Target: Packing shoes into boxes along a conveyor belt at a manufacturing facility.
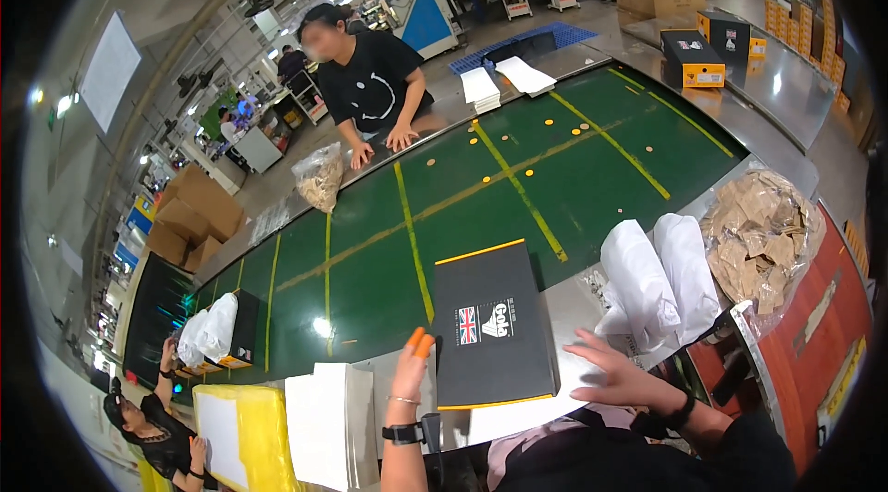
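Observation:
A closed black shoebox point(495, 330) with yellow-orange edges and a small flag print lies in front of me, partly over the green conveyor belt point(361, 256). Close by the box's left side is my left hand point(410, 372), fingers stretched out, orange covers on the fingertips. I cannot tell whether it touches the box. My right hand point(618, 374) is spread on the box's right, apart from it and holding nothing. Two white paper-wrapped bundles point(641, 279) lie beyond my right hand. To the left of my left hand stands a stack of white paper point(330, 427).
A bag of brown cardboard pieces point(763, 233) sits at right; a smaller bag point(320, 179) lies across the belt by a co-worker point(365, 76). Black shoeboxes point(694, 57) stand far right. Another person point(153, 427) is at lower left near an open box with white bundles point(217, 330).

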A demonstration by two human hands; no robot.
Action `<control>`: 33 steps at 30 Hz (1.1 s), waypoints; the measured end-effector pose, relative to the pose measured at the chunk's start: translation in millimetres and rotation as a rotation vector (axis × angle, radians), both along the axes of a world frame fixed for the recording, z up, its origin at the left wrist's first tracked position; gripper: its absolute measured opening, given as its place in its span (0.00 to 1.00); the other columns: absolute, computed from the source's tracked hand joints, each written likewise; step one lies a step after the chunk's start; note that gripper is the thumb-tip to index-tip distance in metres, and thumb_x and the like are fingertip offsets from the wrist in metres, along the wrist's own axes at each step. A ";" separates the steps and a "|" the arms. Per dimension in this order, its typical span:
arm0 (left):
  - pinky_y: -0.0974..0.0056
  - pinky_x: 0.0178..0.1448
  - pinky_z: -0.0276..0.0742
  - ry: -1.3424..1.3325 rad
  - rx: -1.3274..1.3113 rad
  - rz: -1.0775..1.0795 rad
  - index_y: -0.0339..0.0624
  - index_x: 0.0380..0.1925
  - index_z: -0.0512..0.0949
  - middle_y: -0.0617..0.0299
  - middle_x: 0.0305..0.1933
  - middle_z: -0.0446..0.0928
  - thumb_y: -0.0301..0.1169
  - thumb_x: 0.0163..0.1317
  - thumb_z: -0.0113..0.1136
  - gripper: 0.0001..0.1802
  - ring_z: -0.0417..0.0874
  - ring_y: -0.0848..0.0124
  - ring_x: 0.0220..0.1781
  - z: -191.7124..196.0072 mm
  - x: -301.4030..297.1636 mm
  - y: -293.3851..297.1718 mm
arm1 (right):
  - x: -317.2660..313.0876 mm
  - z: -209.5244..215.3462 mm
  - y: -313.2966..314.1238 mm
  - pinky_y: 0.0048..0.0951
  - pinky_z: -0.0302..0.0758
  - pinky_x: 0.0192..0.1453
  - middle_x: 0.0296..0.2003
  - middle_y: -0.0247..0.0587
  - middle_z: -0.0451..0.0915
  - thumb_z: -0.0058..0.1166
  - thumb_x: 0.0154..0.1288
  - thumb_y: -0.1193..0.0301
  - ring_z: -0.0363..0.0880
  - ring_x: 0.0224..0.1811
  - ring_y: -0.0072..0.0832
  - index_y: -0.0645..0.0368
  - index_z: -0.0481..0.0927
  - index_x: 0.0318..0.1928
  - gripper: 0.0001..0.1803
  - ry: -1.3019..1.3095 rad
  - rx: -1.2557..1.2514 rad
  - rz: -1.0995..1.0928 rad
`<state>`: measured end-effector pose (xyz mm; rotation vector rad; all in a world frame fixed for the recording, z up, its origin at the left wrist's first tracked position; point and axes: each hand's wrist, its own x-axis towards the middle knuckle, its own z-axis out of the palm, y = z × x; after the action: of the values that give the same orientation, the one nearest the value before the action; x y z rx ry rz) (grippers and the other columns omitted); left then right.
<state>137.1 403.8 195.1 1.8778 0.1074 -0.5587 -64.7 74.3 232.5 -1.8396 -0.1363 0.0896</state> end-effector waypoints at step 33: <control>0.61 0.54 0.77 -0.476 -0.434 -0.788 0.41 0.69 0.56 0.54 0.57 0.74 0.47 0.68 0.54 0.36 0.79 0.64 0.52 129.2 -50.3 -112.6 | 74.0 162.4 8.6 0.45 0.49 0.74 0.72 0.63 0.49 0.42 0.53 0.24 0.53 0.74 0.49 0.57 0.76 0.53 0.49 -0.489 -0.212 0.129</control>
<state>86.9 291.1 324.3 1.5244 -1.0234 -0.5736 9.3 82.9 394.9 -2.0332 -0.6069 -0.2683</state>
